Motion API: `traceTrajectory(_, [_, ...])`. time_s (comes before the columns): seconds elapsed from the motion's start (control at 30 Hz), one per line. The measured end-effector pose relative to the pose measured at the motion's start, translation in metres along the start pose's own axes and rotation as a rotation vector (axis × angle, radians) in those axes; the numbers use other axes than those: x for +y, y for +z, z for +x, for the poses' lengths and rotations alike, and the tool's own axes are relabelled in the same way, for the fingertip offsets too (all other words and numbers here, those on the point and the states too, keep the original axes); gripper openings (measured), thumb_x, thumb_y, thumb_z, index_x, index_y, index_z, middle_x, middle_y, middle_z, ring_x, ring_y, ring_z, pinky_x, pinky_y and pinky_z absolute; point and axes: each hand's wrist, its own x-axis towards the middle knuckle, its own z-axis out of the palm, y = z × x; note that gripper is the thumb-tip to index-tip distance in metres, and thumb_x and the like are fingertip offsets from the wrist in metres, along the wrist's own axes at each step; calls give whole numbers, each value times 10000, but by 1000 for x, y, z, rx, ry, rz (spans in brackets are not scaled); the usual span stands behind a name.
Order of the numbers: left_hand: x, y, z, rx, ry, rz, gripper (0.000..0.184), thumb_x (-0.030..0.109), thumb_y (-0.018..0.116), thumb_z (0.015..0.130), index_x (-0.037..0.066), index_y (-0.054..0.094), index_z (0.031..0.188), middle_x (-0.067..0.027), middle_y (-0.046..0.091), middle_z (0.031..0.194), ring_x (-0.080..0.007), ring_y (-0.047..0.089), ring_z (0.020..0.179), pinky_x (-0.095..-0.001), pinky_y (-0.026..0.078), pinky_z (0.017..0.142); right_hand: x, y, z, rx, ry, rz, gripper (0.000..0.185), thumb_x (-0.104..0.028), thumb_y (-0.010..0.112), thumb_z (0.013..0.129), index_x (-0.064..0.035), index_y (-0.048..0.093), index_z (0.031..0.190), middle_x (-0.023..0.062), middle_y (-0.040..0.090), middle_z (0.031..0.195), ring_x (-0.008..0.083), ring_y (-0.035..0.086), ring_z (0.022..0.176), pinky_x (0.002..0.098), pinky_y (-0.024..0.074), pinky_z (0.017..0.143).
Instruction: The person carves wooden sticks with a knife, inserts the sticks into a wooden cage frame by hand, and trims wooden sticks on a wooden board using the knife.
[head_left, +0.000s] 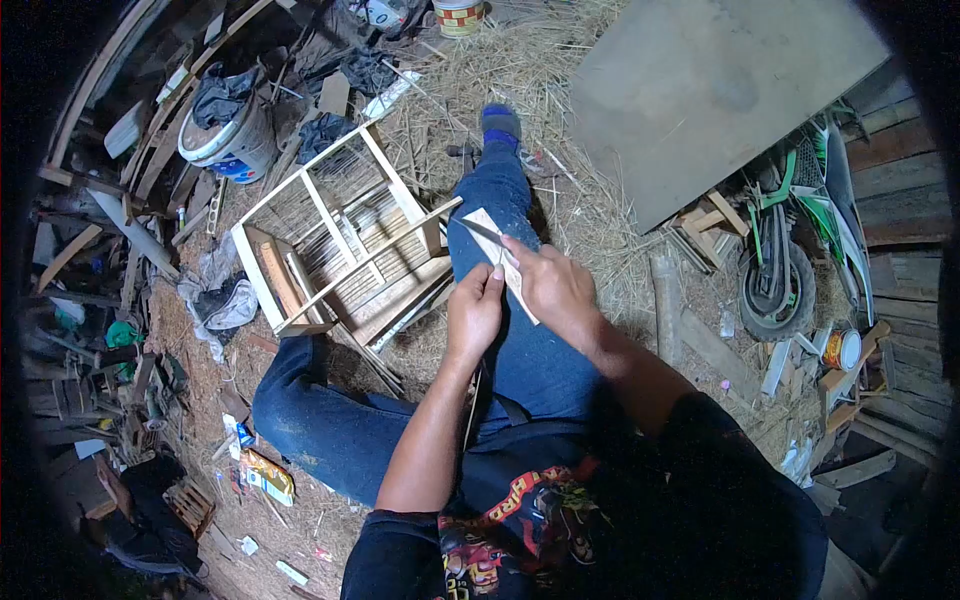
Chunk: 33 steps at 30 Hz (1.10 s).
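Observation:
Across my outstretched thigh lies a thin, pale wooden board. My right hand is closed round a knife, whose blade points up and left over the board. Close beside it, my left hand is closed, thumb and fingers pinched at the board's left side; what they pinch is too small to make out. A wooden frame cage with thin bars stands just left of my leg, one long strip of it reaching towards my knee.
A large flat sheet lies at the upper right, near a small green-and-white wheeled vehicle. A bucket stands at the upper left among wood scraps. Another person sits at the lower left. Straw covers the ground.

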Motion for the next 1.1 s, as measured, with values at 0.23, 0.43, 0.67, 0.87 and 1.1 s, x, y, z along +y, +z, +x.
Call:
traceTrajectory(0.23, [-3, 1, -3, 41, 31, -33, 371, 266, 607, 1066, 12, 580, 797, 13, 488, 663, -94, 413, 665, -327, 386, 596, 21, -6, -2, 52, -80, 183, 329, -221, 591, 989, -236, 731, 1287, 168, 662, 819, 372, 692, 755, 512, 547, 668])
traceTrajectory(0.43, [-6, 3, 0, 44, 27, -71, 370, 274, 623, 1059, 7, 597, 803, 23, 491, 665, -88, 420, 681, -321, 396, 620, 19, -16, -17, 2, -113, 89, 324, -213, 628, 969, -236, 740, 1272, 136, 643, 810, 356, 679, 722, 492, 539, 627])
traceTrajectory(0.67, [-2, 1, 1, 8, 21, -38, 362, 252, 616, 1060, 17, 572, 788, 25, 489, 686, -85, 418, 698, -309, 393, 630, 13, -14, -13, -30, -68, 12, 323, -219, 593, 991, -253, 733, 1281, 149, 655, 851, 358, 693, 733, 490, 554, 642])
traceTrajectory(0.87, [-19, 1, 3, -6, 40, -14, 352, 264, 605, 1049, -15, 588, 835, -134, 540, 669, -165, 479, 647, -378, 436, 633, 34, 1, 17, -37, 45, 153, 322, -279, 569, 1022, -241, 725, 1300, 193, 664, 871, 377, 703, 800, 504, 545, 711])
traceTrajectory(1.1, [-6, -3, 3, -8, 10, -19, 390, 293, 577, 1069, -19, 602, 837, -119, 526, 644, -152, 452, 627, -379, 418, 614, 34, -13, -10, -8, -101, 305, 331, -255, 652, 976, -224, 735, 1295, 149, 621, 796, 351, 653, 758, 461, 525, 697])
